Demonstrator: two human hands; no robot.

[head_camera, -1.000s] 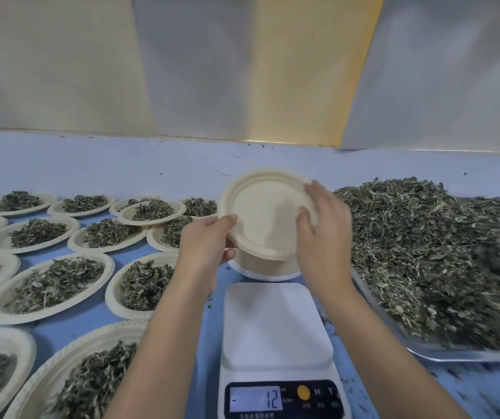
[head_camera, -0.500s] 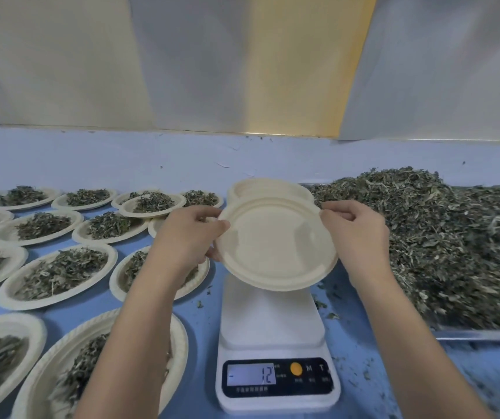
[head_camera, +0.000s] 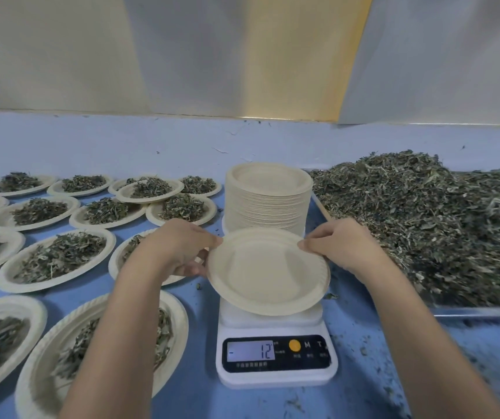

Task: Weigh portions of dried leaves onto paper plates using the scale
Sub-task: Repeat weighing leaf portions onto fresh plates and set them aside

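Two hands, left hand [head_camera: 179,246] and right hand [head_camera: 339,246], pinch opposite rims of empty round beige paper plate [head_camera: 268,273], tilted over white digital scale [head_camera: 276,355]. Step: seating plate. Next, likely: lower flat, zero display. Green dried-leaf heap [head_camera: 424,225] at 3 o'clock.

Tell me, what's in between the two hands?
An empty paper plate. The left hand and the right hand each pinch its rim on opposite sides, over the scale. The head view shows it.
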